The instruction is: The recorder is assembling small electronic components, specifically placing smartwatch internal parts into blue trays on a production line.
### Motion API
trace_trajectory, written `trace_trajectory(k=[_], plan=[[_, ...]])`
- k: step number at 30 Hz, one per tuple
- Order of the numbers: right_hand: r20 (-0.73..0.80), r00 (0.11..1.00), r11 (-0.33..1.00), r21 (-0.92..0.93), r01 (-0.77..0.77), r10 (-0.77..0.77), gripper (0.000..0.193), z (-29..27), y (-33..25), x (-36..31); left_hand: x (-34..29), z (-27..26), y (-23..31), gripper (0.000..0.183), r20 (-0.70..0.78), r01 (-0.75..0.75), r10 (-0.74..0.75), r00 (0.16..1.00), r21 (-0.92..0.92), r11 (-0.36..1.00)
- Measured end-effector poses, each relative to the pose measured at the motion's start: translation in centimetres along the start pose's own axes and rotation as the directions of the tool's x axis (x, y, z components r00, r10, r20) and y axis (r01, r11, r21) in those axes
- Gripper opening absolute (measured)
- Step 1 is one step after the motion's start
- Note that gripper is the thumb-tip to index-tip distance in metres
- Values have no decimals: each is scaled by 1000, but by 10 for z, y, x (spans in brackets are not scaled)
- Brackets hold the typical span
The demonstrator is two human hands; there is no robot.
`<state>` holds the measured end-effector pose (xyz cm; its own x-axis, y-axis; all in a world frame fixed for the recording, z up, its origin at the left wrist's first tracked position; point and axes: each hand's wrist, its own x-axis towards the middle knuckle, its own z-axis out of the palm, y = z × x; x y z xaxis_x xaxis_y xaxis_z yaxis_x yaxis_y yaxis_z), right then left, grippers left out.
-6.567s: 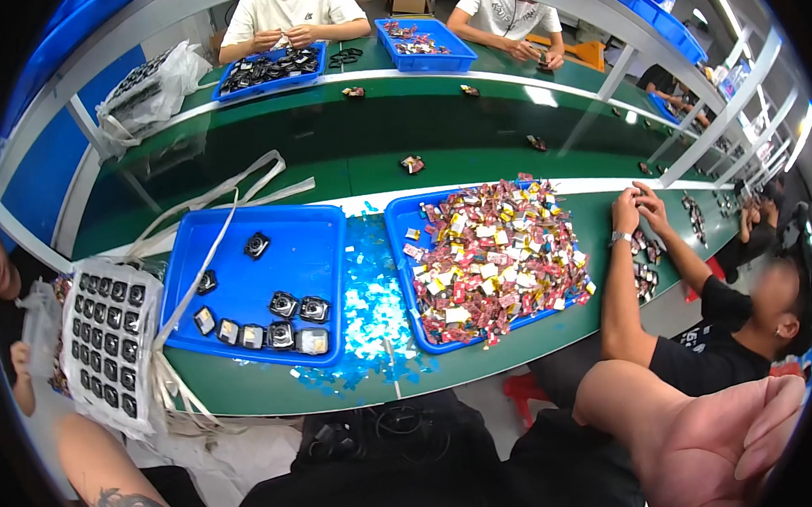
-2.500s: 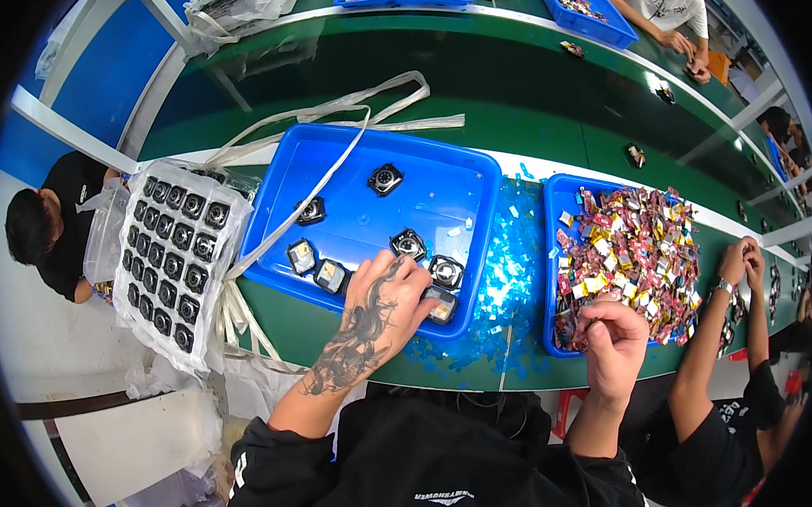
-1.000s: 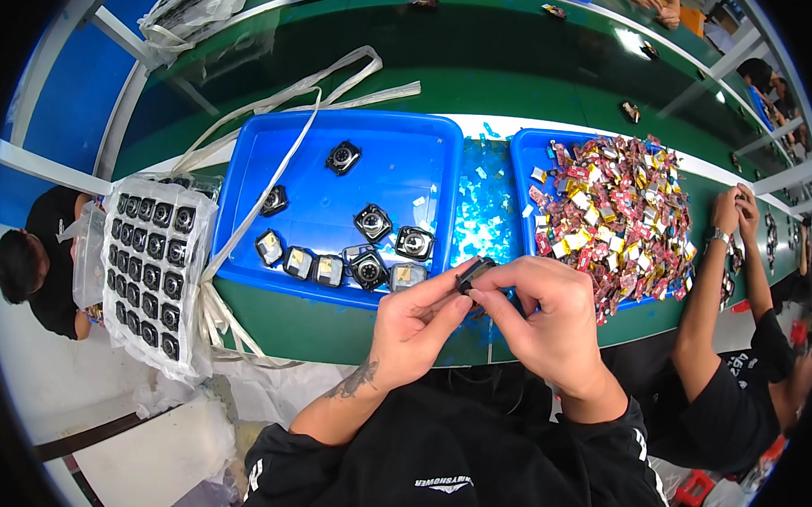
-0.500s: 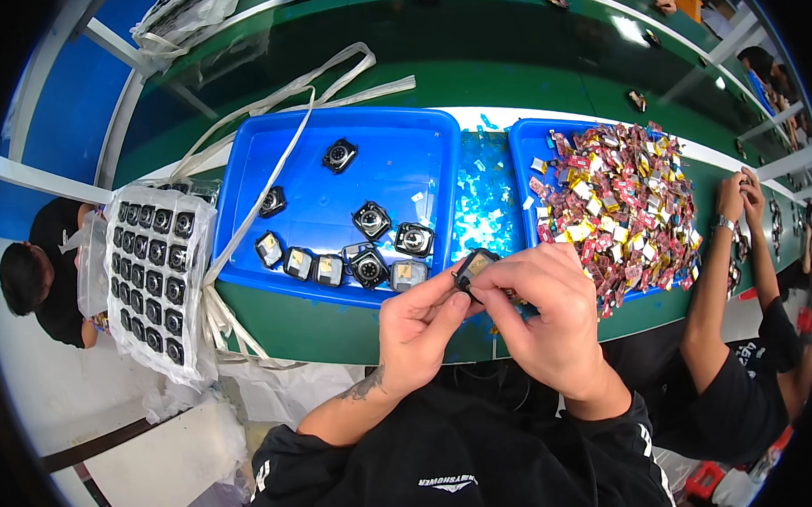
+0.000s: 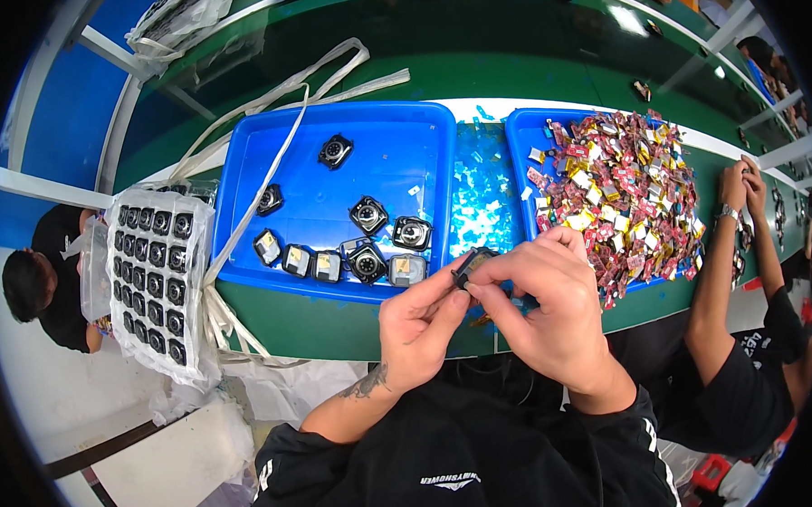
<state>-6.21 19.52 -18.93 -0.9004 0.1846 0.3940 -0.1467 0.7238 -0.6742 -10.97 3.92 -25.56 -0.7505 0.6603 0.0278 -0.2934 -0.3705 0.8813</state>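
Both of my hands meet over the table's near edge, around a small black smartwatch case (image 5: 470,266). My left hand (image 5: 416,335) pinches it from the left between thumb and fingers. From the right, my right hand (image 5: 553,310) grips its edge with thumb and forefinger, the other fingers curled. The fingers partly cover the case, and its inside is hard to make out. Just left of my hands lies a blue tray (image 5: 387,167) with several similar watch cases, among them a dark one (image 5: 366,263) near the front rim.
To the right, another blue tray (image 5: 523,150) holds a heap of small red, white and yellow parts (image 5: 621,204). Blue film scraps (image 5: 481,193) lie between the trays. At left stands a plastic-wrapped holder (image 5: 198,358) with rows of cases. White straps (image 5: 288,153) cross the left tray. Co-workers sit on both sides.
My right hand's fingers have shifted slightly and the watch case is tilted a little differently. Both hands keep their hold. The whole view has moved slightly.
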Motion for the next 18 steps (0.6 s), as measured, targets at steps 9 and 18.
trace_trajectory(k=[9,18], plan=[[11,1000,999,-32,20,-19,19,-5,-3,1,-7,1,4,40,-20,-44,47,999,107,993],[18,997,975,208,-72,69,29,2,-2,-5,-11,9,11,35,-91,-61,120,989,490,870]])
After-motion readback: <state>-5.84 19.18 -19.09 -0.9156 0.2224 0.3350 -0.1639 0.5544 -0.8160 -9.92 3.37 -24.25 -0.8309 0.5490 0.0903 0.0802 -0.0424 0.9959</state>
